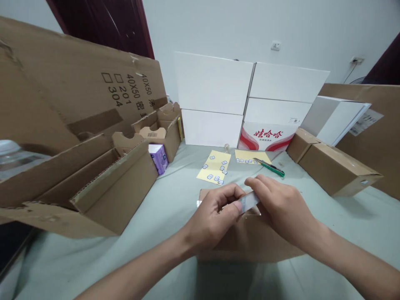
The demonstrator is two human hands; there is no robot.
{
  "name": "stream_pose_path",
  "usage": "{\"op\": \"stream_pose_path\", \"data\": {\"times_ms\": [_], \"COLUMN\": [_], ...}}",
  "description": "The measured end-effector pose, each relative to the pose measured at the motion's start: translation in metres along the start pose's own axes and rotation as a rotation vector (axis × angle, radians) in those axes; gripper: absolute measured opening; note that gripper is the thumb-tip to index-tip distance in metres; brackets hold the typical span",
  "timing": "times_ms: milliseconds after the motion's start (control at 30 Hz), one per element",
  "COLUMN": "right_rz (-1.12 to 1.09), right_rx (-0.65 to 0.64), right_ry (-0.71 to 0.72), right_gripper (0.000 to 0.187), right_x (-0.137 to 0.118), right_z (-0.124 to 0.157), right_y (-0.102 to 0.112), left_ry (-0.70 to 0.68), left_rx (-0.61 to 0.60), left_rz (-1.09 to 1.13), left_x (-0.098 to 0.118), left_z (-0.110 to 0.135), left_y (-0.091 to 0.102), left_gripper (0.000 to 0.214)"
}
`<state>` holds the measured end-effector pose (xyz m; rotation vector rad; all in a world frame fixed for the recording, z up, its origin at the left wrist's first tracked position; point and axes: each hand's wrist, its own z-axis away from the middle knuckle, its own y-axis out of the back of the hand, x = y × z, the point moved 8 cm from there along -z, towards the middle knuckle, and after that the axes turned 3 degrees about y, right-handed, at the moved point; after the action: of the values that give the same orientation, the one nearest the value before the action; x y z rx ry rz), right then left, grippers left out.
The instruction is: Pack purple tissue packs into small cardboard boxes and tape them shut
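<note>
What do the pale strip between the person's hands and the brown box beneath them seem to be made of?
The pale strip may be plastic or coated paper: faint sheen, hard to tell. The brown box looks like matte cardboard, from its dull, uncoated surface.

Your head-worn camera sits above the work, facing forward and down through a wide view. Your left hand (212,218) and right hand (283,208) appear close in at lower centre, with the sheeted table (162,233) running ahead to the white wall (215,29).
</note>
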<state>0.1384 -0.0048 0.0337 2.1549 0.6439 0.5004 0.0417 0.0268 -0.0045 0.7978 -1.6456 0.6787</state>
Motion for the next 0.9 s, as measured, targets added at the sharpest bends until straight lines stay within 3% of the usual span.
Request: {"op": "stream_pose_path", "data": {"times_ms": [100,167,267,400,467,633,733,833,900], "right_rz": [-0.606,-0.867,-0.791,-0.547,-0.561,-0.725,-0.935,-1.192,-1.34], "right_rx": [-0.152,-0.227,-0.17,0.049,0.088,0.059,0.019,-0.044,-0.077], "right_ry": [-0.313,-0.48,-0.512,-0.223,-0.181,-0.35,-0.527,-0.698,-0.759], "right_gripper": [0.014,0.014,0.01,0.027,0.027,0.019,0.013,0.008,0.015], "right_x": [0.033,0.046,0.056,0.038,0.032,0.042,0.053,0.056,0.054], "right_z": [0.007,0.013,0.014,0.005,0.005,0.008,0.015,0.024,0.028], "right_y": [-0.027,-0.043,-0.037,-0.003,0.003,-0.011,-0.025,-0.04,-0.048], "left_ry": [-0.046,-0.053,-0.005,0.046,0.032,-0.051,-0.117,-0.131,-0.128], "left_rx": [-0.087,-0.118,-0.113,-0.045,-0.056,-0.188,-0.276,-0.28,-0.273], "left_rz": [0.126,0.148,0.109,0.04,0.021,0.056,0.059,0.11,0.172], "left_x": [0.0,0.0,-0.002,-0.001,0.003,0.013,0.016,0.014,0.012], "left_z": [-0.001,-0.002,-0.001,0.004,0.005,0.006,0.008,0.008,0.006], "left_y": [-0.002,-0.004,-0.006,-0.003,-0.004,-0.01,-0.014,-0.011,-0.009], "left_gripper": [0.025,0.03,0.035,0.037,0.036,0.041,0.04,0.033,0.03]}}
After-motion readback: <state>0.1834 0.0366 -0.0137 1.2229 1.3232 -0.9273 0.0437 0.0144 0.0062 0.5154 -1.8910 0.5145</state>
